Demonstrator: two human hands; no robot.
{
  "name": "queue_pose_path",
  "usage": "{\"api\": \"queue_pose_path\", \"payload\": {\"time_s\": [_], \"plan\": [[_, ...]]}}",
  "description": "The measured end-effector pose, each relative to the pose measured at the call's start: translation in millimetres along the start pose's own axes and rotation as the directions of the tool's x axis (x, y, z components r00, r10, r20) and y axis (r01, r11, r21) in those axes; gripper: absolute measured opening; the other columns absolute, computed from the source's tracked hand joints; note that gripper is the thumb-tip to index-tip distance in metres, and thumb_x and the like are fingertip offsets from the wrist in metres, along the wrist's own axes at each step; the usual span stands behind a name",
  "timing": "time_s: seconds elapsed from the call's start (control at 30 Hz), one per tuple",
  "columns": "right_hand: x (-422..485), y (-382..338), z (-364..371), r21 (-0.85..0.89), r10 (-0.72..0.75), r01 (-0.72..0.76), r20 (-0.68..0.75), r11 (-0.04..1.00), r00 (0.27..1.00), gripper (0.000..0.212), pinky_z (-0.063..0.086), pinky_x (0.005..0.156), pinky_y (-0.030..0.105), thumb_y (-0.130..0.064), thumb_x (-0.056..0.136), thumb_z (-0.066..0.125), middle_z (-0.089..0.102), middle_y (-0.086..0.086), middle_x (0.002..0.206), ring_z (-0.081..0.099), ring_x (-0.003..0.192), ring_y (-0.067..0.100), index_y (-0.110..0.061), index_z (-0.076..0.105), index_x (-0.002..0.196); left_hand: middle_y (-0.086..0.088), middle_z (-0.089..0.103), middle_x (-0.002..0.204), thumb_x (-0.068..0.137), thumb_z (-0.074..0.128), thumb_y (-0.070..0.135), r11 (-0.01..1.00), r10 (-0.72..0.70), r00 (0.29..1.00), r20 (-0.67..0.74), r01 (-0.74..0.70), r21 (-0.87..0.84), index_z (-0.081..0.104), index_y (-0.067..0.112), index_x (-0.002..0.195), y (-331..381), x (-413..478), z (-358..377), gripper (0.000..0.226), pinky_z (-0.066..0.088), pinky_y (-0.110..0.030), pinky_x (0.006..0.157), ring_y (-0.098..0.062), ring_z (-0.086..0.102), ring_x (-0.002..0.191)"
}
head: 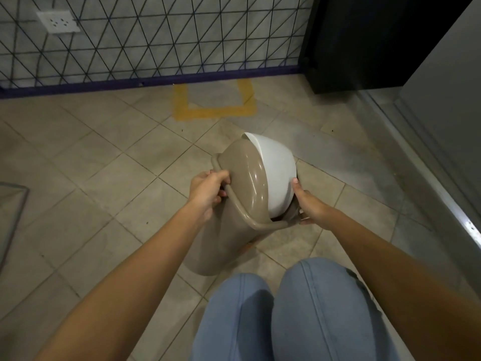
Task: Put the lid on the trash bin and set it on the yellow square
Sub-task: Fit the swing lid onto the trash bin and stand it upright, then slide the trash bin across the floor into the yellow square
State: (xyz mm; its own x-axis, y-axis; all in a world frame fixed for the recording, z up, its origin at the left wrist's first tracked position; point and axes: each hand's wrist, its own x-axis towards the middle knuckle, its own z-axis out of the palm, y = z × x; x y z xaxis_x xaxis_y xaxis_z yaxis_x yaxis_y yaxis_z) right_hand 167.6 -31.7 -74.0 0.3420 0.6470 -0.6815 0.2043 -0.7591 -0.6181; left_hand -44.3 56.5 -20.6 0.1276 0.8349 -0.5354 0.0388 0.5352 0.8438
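Note:
A taupe plastic trash bin (221, 246) is in front of my knees, its top tilted away from me. Its taupe lid (244, 178) with a white swing flap (278, 173) sits on the bin's top. My left hand (208, 190) grips the lid's rim on the left side. My right hand (309, 204) holds the right side at the rim, its thumb touching the white flap. The yellow square (216, 110) is painted on the floor tiles farther ahead, against the wall, with nothing standing in it.
A black wire grid (156, 40) covers the wall behind the square, above a purple baseboard. A dark cabinet (359, 43) stands at the back right and a grey metal threshold (429, 178) runs along the right. My blue-trousered knees (286, 308) fill the foreground.

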Motion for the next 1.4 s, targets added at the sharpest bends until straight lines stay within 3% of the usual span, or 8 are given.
{"api": "queue_pose_path", "payload": {"time_s": [0.3, 0.47, 0.63, 0.73, 0.9, 1.03, 1.17, 1.4], "plan": [[-15, -9, -5, 0.116, -0.021, 0.022, -0.005, 0.993, 1.000, 0.070, 0.049, 0.079, 0.035, -0.078, 0.079, 0.019, 0.056, -0.002, 0.093, 0.057, 0.096, 0.025, -0.023, 0.046, 0.113, 0.006, 0.050, 0.049, 0.070, 0.059, 0.001, 0.994, 0.044, 0.999, -0.026, -0.046, -0.096, 0.051, 0.017, 0.064, -8, 5, -21, 0.019, 0.025, -0.014, 0.031, -0.005, 0.040, 0.036], [-23, -10, -14, 0.170, -0.025, 0.022, 0.011, 0.985, 1.000, 0.075, 0.051, 0.072, 0.033, -0.078, 0.078, 0.020, 0.061, 0.006, 0.097, 0.061, 0.090, 0.023, -0.021, 0.046, 0.120, 0.004, 0.046, 0.055, 0.071, 0.055, 0.004, 0.995, 0.071, 0.997, -0.022, -0.072, -0.071, 0.047, 0.019, 0.061, -13, 8, -29, 0.020, 0.032, -0.026, 0.051, -0.011, 0.040, 0.051], [-31, -13, -22, 0.157, -0.069, 0.061, 0.051, 0.986, 0.996, 0.085, 0.052, 0.063, 0.030, -0.079, 0.075, 0.026, 0.058, 0.008, 0.104, 0.065, 0.090, 0.023, -0.021, 0.033, 0.136, 0.001, 0.052, 0.064, 0.071, 0.054, 0.013, 0.994, 0.104, 0.994, -0.010, -0.104, 0.026, 0.052, 0.017, 0.071, -20, 12, -37, 0.004, 0.043, -0.026, 0.051, -0.015, 0.047, 0.057], [-37, -17, -25, 0.137, -0.124, 0.106, 0.123, 0.985, 0.985, 0.094, 0.055, 0.065, 0.029, -0.082, 0.064, 0.040, 0.056, 0.010, 0.111, 0.065, 0.093, 0.024, -0.027, 0.027, 0.139, 0.003, 0.055, 0.065, 0.081, 0.052, 0.015, 0.993, 0.116, 0.993, -0.024, -0.115, 0.036, 0.060, 0.016, 0.086, -26, 14, -42, 0.010, 0.046, -0.019, 0.044, -0.012, 0.050, 0.055], [-38, -11, -24, 0.032, -0.198, 0.196, 0.228, 0.980, 0.953, 0.089, 0.055, 0.071, 0.026, -0.043, 0.067, 0.075, 0.061, 0.005, 0.098, 0.066, 0.091, 0.017, -0.035, 0.021, 0.137, 0.007, 0.057, 0.063, 0.088, 0.045, 0.014, 0.992, 0.116, 0.993, -0.026, -0.115, 0.048, 0.064, 0.020, 0.108, -33, 15, -47, 0.028, 0.044, -0.018, 0.042, -0.010, 0.049, 0.055], [-39, -7, -24, -0.009, -0.256, 0.263, 0.208, 0.965, 0.944, 0.090, 0.054, 0.068, 0.019, -0.012, 0.068, 0.080, 0.058, 0.009, 0.099, 0.063, 0.089, 0.017, -0.024, 0.027, 0.140, 0.004, 0.062, 0.070, 0.089, 0.041, 0.009, 0.990, 0.121, 0.993, -0.013, -0.120, 0.077, 0.058, 0.026, 0.125, -37, 16, -52, 0.043, 0.045, -0.019, 0.046, -0.009, 0.053, 0.058], [-41, -13, -20, -0.104, -0.288, 0.309, 0.180, 0.945, 0.941, 0.094, 0.050, 0.077, 0.026, -0.013, 0.062, 0.084, 0.050, 0.009, 0.121, 0.058, 0.099, 0.021, -0.023, 0.030, 0.137, -0.005, 0.057, 0.084, 0.093, 0.040, 0.011, 0.980, 0.152, 0.988, -0.008, -0.150, 0.134, 0.038, 0.022, 0.143, -43, 17, -60, 0.052, 0.047, -0.030, 0.066, -0.016, 0.052, 0.072], [-41, -20, -15, -0.248, -0.320, 0.347, 0.141, 0.905, 0.937, 0.099, 0.045, 0.085, 0.032, -0.019, 0.055, 0.088, 0.045, 0.004, 0.133, 0.048, 0.116, 0.024, -0.020, 0.032, 0.136, -0.005, 0.060, 0.113, 0.093, 0.051, 0.031, 0.984, 0.166, 0.984, 0.068, -0.170, 0.054, 0.047, 0.018, 0.136, -48, 11, -75, 0.044, 0.047, -0.029, 0.074, -0.017, 0.059, 0.091]]}}
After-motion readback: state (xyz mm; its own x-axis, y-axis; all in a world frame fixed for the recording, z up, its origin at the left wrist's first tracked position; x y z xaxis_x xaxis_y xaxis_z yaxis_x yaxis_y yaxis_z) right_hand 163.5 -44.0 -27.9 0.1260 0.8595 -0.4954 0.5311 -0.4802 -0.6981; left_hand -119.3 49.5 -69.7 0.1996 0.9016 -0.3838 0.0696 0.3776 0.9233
